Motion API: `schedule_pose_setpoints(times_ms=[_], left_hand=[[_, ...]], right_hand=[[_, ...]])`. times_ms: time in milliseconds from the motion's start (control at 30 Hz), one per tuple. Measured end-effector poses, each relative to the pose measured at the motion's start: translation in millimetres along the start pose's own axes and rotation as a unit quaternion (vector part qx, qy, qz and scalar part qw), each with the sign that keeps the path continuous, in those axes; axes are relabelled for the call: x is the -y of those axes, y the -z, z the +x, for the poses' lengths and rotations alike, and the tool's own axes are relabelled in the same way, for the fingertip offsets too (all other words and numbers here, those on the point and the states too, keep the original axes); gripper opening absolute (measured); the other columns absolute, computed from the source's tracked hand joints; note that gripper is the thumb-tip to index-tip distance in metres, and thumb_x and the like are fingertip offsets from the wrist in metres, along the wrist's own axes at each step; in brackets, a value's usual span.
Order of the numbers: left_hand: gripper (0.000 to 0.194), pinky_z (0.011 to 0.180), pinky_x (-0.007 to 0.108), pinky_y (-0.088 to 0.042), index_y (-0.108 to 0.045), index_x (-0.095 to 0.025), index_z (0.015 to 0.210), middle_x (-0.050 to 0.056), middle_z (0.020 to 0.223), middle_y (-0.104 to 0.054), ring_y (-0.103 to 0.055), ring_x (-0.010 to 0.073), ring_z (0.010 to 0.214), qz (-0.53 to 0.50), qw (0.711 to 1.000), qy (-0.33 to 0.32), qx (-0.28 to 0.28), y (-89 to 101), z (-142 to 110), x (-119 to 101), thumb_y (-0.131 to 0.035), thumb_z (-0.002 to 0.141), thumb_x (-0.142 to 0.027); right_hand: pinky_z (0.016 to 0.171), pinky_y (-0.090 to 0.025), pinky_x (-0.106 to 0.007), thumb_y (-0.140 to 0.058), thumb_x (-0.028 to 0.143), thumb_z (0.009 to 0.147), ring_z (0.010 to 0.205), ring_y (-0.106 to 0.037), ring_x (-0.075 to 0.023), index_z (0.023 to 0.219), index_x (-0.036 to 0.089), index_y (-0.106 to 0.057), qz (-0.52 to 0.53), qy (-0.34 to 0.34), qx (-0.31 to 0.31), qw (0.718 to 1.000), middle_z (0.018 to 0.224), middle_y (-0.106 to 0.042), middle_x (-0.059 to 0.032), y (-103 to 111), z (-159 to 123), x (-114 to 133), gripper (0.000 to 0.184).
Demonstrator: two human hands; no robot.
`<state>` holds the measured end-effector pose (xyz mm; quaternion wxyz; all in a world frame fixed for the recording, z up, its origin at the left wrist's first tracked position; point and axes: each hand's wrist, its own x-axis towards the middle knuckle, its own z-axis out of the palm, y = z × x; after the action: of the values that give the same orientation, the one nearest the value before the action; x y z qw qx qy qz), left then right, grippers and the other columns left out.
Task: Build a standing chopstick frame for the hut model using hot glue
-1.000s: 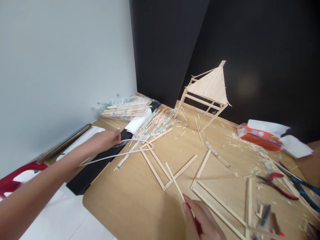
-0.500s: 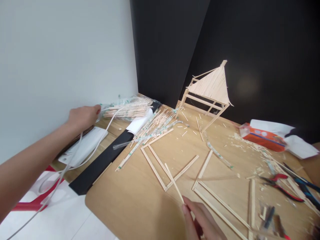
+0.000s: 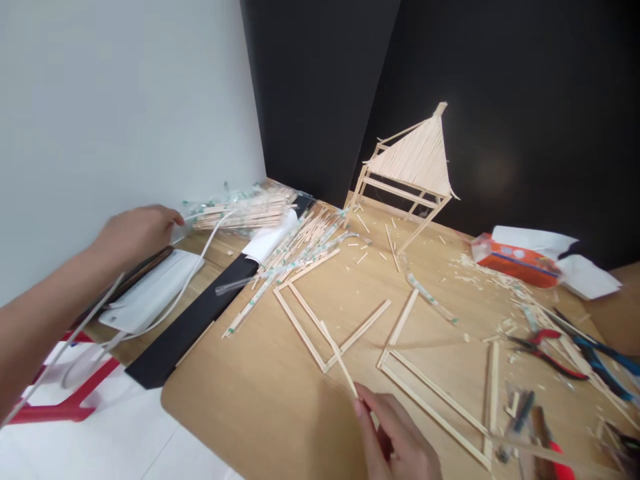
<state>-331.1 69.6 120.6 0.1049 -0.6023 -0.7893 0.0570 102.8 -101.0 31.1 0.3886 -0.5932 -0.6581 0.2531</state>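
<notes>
My right hand (image 3: 395, 433) pinches one end of a thin wooden stick (image 3: 340, 360), whose far end reaches over a corner of a three-sided stick frame (image 3: 300, 327). A second open stick frame (image 3: 435, 400) lies to the right of this hand. Off to the left, my left hand (image 3: 143, 230) is closed around a white cable (image 3: 213, 233), beside a clear plastic bag (image 3: 240, 210) of wooden sticks. The fingertips of that hand are partly hidden. Loose sticks (image 3: 313, 233) and plastic strips lie between the bag and the first frame.
A stick-built house model (image 3: 413, 160) with a slatted roof stands at the back. Rightward are an orange tissue pack (image 3: 520, 263), red-handled pliers (image 3: 545, 353), blue-handled pliers (image 3: 605, 367) and scattered offcuts. A white power strip (image 3: 155, 293) lies left of a black strip (image 3: 200, 320). Walls border the back and left.
My left hand has moved left, away from the bag, and the cable has shifted with it. The right hand still holds the stick in much the same place. The view has turned slightly.
</notes>
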Motion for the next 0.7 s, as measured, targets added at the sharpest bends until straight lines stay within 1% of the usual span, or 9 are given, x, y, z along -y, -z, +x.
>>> schedule_pose_setpoints(times_ms=[33, 67, 167, 233, 300, 333, 400, 500, 700], left_hand=[[0.03, 0.074, 0.034, -0.047, -0.065, -0.017, 0.108, 0.01, 0.122, -0.061, -0.061, 0.0226, 0.086, 0.004, 1.0, 0.016, -0.026, 9.2, -10, -10, -0.044, 0.086, -0.02], [0.031, 0.072, 0.036, -0.048, -0.063, -0.02, 0.112, 0.008, 0.126, -0.059, -0.062, 0.0238, 0.086, 0.012, 0.996, 0.04, -0.078, 18.5, -23, -22, -0.043, 0.088, -0.022], [0.032, 0.066, 0.034, -0.048, -0.06, -0.022, 0.115, 0.009, 0.117, -0.063, -0.064, 0.0263, 0.084, -0.019, 0.988, 0.032, -0.152, 35.5, -67, -75, -0.039, 0.093, -0.03], [0.026, 0.066, 0.031, -0.048, -0.063, -0.025, 0.106, 0.005, 0.105, -0.067, -0.065, 0.0246, 0.088, -0.125, 0.981, -0.063, -0.136, 30.6, -89, -112, -0.042, 0.092, -0.031], [0.025, 0.075, 0.028, -0.049, -0.063, -0.026, 0.106, 0.003, 0.106, -0.068, -0.066, 0.0198, 0.091, -0.263, 0.95, -0.151, -0.07, 13.7, -99, -142, -0.042, 0.092, -0.026], [0.025, 0.079, 0.028, -0.049, -0.063, -0.025, 0.107, 0.004, 0.108, -0.069, -0.066, 0.0198, 0.094, -0.307, 0.936, -0.168, -0.032, 2.9, -99, -152, -0.043, 0.092, -0.025], [0.028, 0.081, 0.03, -0.049, -0.063, -0.022, 0.109, 0.007, 0.109, -0.069, -0.066, 0.0225, 0.098, -0.344, 0.922, -0.176, 0.011, -18.5, -92, -163, -0.043, 0.09, -0.022], [0.029, 0.083, 0.033, -0.049, -0.065, -0.019, 0.104, 0.011, 0.107, -0.069, -0.066, 0.0253, 0.099, -0.359, 0.92, -0.156, 0.019, -40.5, -77, -164, -0.041, 0.088, -0.019], [0.027, 0.082, 0.031, -0.049, -0.066, -0.017, 0.098, 0.009, 0.101, -0.071, -0.066, 0.0232, 0.093, -0.384, 0.912, -0.142, 0.029, -52.3, -71, -159, -0.042, 0.087, -0.02]], right_hand=[[0.048, -0.044, -0.017, -0.047, 0.034, 0.095, 0.047, -0.054, -0.0093, 0.097, 0.02, -0.071, -0.013, 0.005, 0.012, 1.0, 0.072, -0.066, -0.0019, 1, 2, -1, 0.028], [0.05, -0.045, -0.017, -0.047, 0.033, 0.095, 0.048, -0.055, -0.0095, 0.097, 0.02, -0.071, -0.029, 0.014, 0.024, 0.999, 0.071, -0.065, -0.0017, 1, 5, -1, 0.028], [0.053, -0.046, -0.017, -0.045, 0.03, 0.097, 0.053, -0.059, -0.0102, 0.096, 0.018, -0.071, -0.075, 0.058, 0.048, 0.994, 0.07, -0.065, -0.0016, -5, 15, 2, 0.028], [0.055, -0.046, -0.019, -0.042, 0.028, 0.098, 0.056, -0.062, -0.0112, 0.095, 0.017, -0.07, -0.095, 0.086, 0.05, 0.99, 0.071, -0.064, -0.0024, -15, 23, 8, 0.03], [0.057, -0.045, -0.02, -0.039, 0.024, 0.099, 0.06, -0.063, -0.0126, 0.096, 0.016, -0.07, -0.12, 0.1, 0.052, 0.986, 0.073, -0.064, -0.0035, -28, 33, 15, 0.032], [0.057, -0.044, -0.021, -0.039, 0.022, 0.099, 0.06, -0.063, -0.013, 0.096, 0.015, -0.07, -0.134, 0.105, 0.058, 0.984, 0.075, -0.063, -0.004, -36, 38, 19, 0.032], [0.054, -0.041, -0.022, -0.039, 0.019, 0.098, 0.059, -0.061, -0.013, 0.094, 0.016, -0.069, -0.162, 0.112, 0.073, 0.978, 0.079, -0.062, -0.0045, -50, 48, 24, 0.031], [0.05, -0.036, -0.023, -0.043, 0.016, 0.096, 0.055, -0.057, -0.0116, 0.092, 0.017, -0.068, -0.197, 0.118, 0.09, 0.969, 0.08, -0.06, -0.003, -68, 60, 27, 0.026], [0.05, -0.034, -0.022, -0.045, 0.013, 0.096, 0.057, -0.055, -0.0107, 0.099, 0.02, -0.065, -0.243, 0.127, 0.125, 0.954, 0.082, -0.058, -0.0007, -85, 67, 24, 0.021]])
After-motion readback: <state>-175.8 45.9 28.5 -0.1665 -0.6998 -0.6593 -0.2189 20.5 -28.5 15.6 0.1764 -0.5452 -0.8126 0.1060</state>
